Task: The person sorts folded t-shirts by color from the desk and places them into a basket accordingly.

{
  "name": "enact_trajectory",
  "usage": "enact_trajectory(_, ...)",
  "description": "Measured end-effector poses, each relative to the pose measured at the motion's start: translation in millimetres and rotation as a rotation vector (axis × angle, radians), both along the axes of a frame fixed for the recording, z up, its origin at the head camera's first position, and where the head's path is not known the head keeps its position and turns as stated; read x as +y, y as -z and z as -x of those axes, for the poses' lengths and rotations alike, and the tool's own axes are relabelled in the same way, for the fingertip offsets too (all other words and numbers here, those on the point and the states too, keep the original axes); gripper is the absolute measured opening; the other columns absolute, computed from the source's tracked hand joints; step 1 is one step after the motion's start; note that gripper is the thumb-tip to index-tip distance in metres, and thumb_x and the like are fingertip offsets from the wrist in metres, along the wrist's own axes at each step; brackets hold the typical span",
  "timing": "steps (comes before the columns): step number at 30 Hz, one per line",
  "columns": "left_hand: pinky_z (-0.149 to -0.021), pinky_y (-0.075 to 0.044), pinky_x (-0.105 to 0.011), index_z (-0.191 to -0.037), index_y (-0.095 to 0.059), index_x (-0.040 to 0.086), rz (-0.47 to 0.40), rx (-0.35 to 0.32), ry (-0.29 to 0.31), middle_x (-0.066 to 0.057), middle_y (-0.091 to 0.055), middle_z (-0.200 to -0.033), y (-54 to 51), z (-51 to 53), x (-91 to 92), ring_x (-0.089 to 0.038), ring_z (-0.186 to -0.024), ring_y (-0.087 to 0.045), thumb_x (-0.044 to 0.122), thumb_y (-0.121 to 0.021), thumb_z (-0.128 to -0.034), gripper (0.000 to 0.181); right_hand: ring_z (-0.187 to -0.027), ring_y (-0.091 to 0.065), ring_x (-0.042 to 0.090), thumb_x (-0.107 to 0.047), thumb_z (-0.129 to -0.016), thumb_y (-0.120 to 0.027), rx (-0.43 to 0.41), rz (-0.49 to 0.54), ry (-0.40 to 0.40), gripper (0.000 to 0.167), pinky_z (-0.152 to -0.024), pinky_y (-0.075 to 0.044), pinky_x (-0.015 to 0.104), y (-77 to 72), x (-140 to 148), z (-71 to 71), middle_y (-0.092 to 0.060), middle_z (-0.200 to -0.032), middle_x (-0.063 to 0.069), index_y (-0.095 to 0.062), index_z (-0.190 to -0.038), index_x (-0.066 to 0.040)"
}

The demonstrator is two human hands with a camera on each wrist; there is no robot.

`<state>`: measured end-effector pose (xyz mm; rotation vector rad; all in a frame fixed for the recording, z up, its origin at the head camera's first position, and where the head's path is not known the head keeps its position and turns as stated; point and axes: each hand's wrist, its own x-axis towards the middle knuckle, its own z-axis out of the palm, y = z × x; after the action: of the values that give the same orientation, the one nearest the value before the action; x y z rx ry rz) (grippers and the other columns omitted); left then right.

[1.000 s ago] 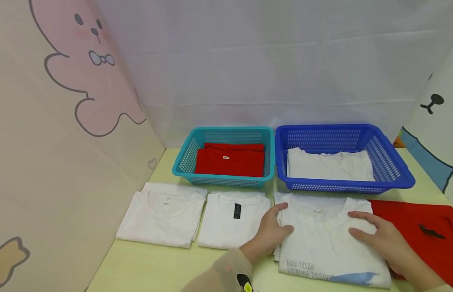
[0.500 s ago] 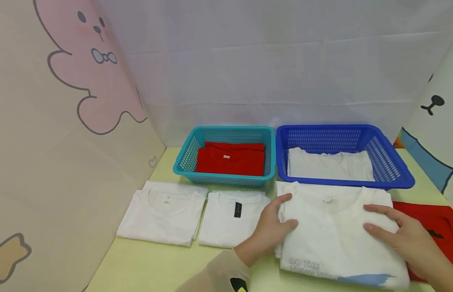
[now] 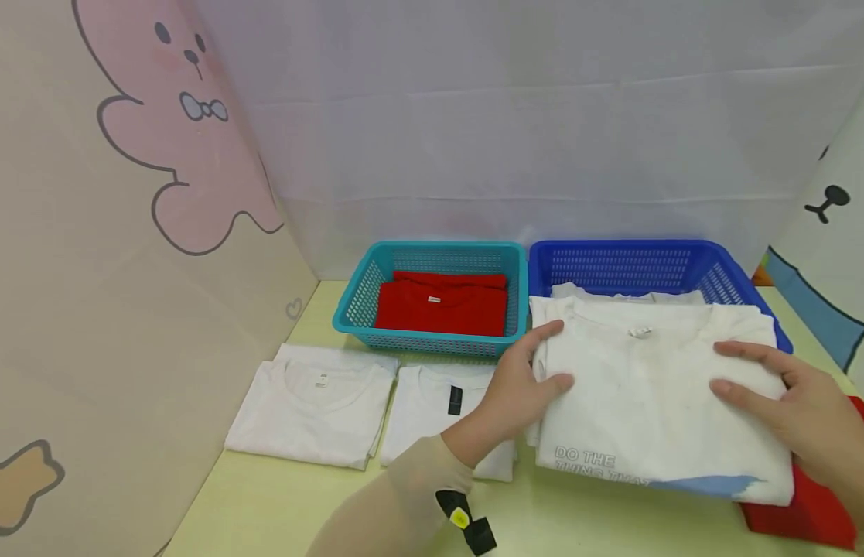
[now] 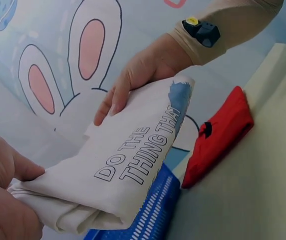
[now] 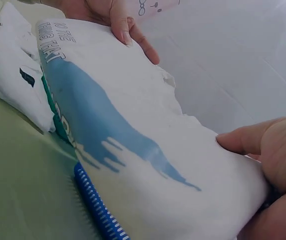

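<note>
A folded white T-shirt (image 3: 654, 402) with grey lettering and a blue brush mark hangs lifted above the table, in front of the blue basket. My left hand (image 3: 518, 391) grips its left edge, thumb on top. At the opposite edge my right hand (image 3: 797, 402) pinches it the same way; the fingers below the cloth are hidden. Both wrist views show the shirt (image 4: 113, 150) raised between the two hands, its folded layers visible by the left one. Partly behind it, the blue basket (image 3: 626, 249) holds another folded white garment (image 3: 578, 292).
A teal basket (image 3: 432, 340) with folded red clothing (image 3: 438, 309) stands left of the blue one. Two folded white shirts lie in front: one far left (image 3: 320, 418), one with a black label (image 3: 432, 394). A red folded garment (image 3: 800, 510) lies at right, partly covered from view.
Both hands have lifted the folded white T-shirt off the table and carried it away from me, slightly right. It now overlaps the front of the blue basket in the head view.
</note>
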<state>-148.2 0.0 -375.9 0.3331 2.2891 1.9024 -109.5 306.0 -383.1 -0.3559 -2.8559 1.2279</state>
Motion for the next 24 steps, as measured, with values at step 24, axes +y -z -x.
enact_trajectory(24,-0.073,-0.056,-0.030,-0.130,-0.056,0.042,-0.144,0.041,-0.016,0.008,-0.051,-0.133,-12.3,153.5,56.5,-0.009,-0.098,-0.060,-0.002,-0.071,-0.0836,0.066,-0.112,-0.045,0.039,-0.048,-0.086,-0.065,0.145,0.118,-0.088,0.069,-0.081,-0.051,0.037,-40.0,46,133.5,-0.005,-0.160,0.012,-0.039,-0.148,-0.031)
